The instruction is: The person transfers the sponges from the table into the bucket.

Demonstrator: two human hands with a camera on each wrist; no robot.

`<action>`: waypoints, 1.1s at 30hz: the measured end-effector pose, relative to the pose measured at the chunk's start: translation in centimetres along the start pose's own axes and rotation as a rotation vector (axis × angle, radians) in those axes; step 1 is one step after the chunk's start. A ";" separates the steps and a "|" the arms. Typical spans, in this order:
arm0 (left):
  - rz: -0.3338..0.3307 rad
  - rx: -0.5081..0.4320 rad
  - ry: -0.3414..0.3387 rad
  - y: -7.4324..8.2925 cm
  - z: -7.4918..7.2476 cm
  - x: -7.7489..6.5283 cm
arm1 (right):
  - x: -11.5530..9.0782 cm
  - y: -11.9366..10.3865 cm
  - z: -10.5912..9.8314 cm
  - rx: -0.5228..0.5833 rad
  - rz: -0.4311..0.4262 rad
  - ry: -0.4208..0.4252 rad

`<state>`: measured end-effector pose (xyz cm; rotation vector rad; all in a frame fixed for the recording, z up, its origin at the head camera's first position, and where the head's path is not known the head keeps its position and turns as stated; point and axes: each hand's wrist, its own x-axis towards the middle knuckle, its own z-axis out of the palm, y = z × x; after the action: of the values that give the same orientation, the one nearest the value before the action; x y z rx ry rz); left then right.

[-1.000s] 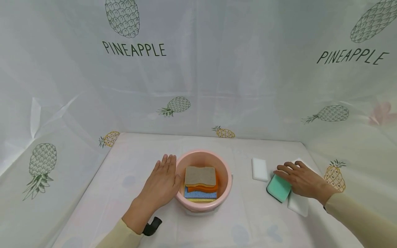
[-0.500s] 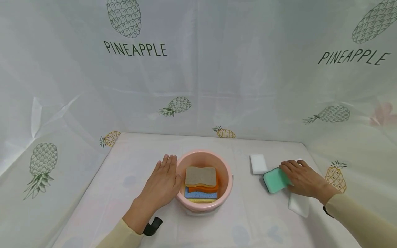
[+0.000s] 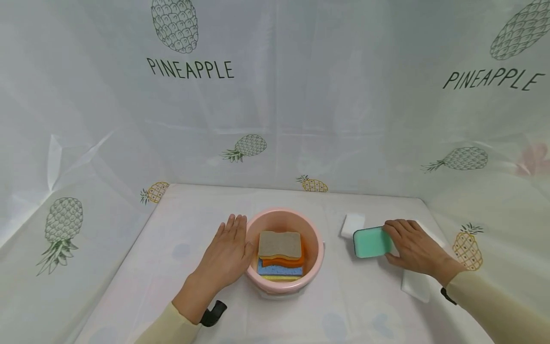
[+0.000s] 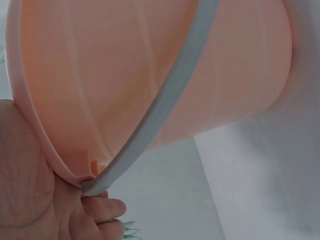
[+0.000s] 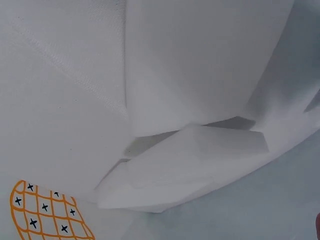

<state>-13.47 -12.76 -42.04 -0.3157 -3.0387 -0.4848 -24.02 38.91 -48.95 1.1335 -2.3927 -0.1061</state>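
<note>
A pink bucket (image 3: pixel 318 251) holds a beige sponge (image 3: pixel 280 245) stacked over orange, blue and yellow ones. Against its left rim rests my left hand (image 3: pixel 225 258), fingers straight, thumb at the edge. The left wrist view shows the palm beside the bucket's rim and the grey handle (image 4: pixel 165 95) slanting across its wall. To the right, my right hand (image 3: pixel 412 251) grips one end of a green sponge (image 3: pixel 370 242) with a dark edge, fingers on top and thumb below. Just behind that sponge lies a small white pad (image 3: pixel 352 224).
Another white pad (image 3: pixel 416 285) lies under and in front of my right hand, with more white showing behind it. White blocks (image 5: pixel 185 160) fill the right wrist view. A pineapple-printed sheet (image 3: pixel 292 95) hangs behind the white tabletop (image 3: pixel 202 205).
My right hand has gripped the green sponge, turned it level and shifted it left. The left white pad has turned and moved slightly left. My left hand stays at the bucket.
</note>
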 end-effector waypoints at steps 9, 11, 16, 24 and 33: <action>0.003 0.008 0.014 -0.1 0.1 0.0 | 1.7 -0.6 -0.3 -0.027 -0.003 0.116; 0.003 0.009 0.016 -0.1 0.1 0.0 | 2.2 -0.8 -0.4 -0.042 0.007 0.124; 0.010 0.006 0.019 -0.1 0.1 0.0 | 3.1 -1.1 -0.6 -0.064 0.027 0.143; 0.019 0.023 0.019 -0.1 0.0 0.0 | 4.5 -1.3 -1.0 -0.063 0.050 0.167; 0.020 0.056 0.013 0.1 -0.3 0.1 | 6.3 -2.2 -1.8 -0.045 0.062 0.146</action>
<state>-13.51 -12.77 -41.74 -0.3392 -3.0271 -0.3982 -25.01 33.06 -45.48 1.0104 -2.2824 -0.0550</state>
